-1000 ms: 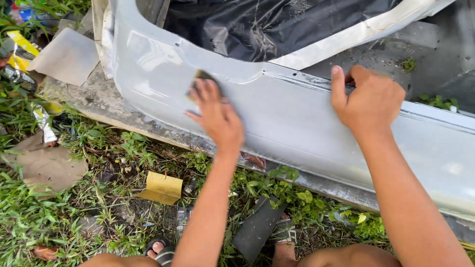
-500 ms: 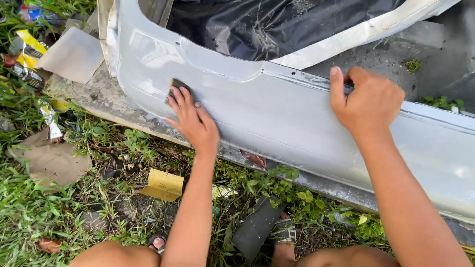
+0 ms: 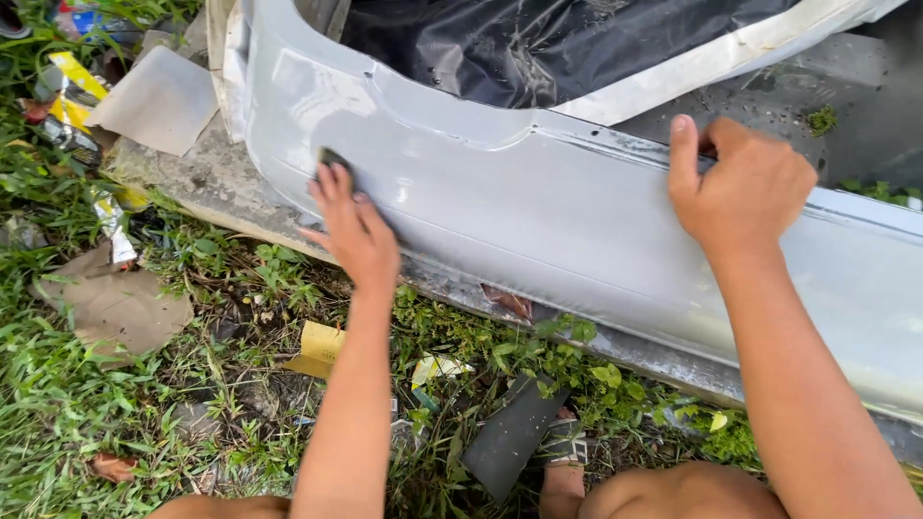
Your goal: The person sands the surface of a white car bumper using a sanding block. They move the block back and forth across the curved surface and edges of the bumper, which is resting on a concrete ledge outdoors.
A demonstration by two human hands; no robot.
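A long pale grey car bumper (image 3: 538,221) lies across the grass with its face towards me. My left hand (image 3: 354,229) presses a small dark piece of sandpaper (image 3: 334,160) flat against the bumper's left part, fingers stretched over it. My right hand (image 3: 748,187) grips the bumper's upper edge to the right, fingers curled over the rim. Black plastic sheeting (image 3: 548,43) fills the space behind the bumper.
Grass and weeds cover the ground in front. Scraps lie there: brown paper pieces (image 3: 115,303), a yellow sheet (image 3: 317,348), a dark sandpaper sheet (image 3: 514,434), a grey sheet (image 3: 162,96) at the upper left. My knees and a sandalled foot (image 3: 562,452) show at the bottom.
My left hand has slid the sandpaper leftward and slightly up along the bumper face. My right hand keeps its hold on the upper edge.
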